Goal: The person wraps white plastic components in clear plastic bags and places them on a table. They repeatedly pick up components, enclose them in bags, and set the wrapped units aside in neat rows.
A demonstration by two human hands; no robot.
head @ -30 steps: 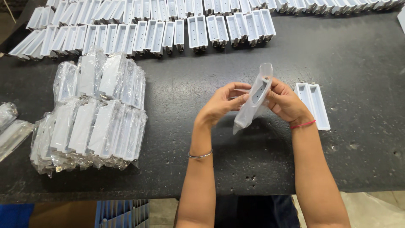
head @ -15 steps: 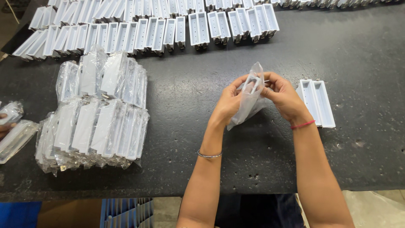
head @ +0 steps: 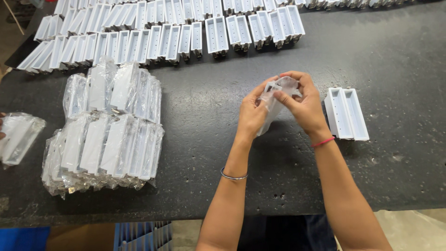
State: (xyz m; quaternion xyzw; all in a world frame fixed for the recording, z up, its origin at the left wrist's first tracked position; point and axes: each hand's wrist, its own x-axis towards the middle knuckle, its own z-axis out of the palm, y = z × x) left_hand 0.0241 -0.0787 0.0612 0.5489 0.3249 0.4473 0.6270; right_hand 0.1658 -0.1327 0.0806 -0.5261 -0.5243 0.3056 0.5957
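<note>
At nine o'clock, at the table's left edge, a lone bagged white piece (head: 17,136) lies partly cut off by the frame; just right of it, between eight and ten o'clock, a heap of bagged white trays (head: 109,128) sits in two overlapping rows, each tray in crinkled clear plastic; from eleven to one o'clock, along the far side of the dark speckled table (head: 195,97), run rows of unbagged white trays (head: 162,35) standing side by side. At centre, the left hand (head: 253,114) grips the clear plastic bag (head: 269,109) from its left side, fingers curled round it and thumb on the near face; the bag, with a white tray inside it, is held up off the table between both hands, hanging down toward six o'clock; the right hand (head: 304,104) pinches the bag's upper end between thumb and forefinger, the other fingers arched over the top; a thin metal bangle rings the left wrist and a red band the right. At three o'clock, just beside the right wrist, a pair of bare white trays (head: 347,114) lies flat on the table, touching each other along their long sides.
</note>
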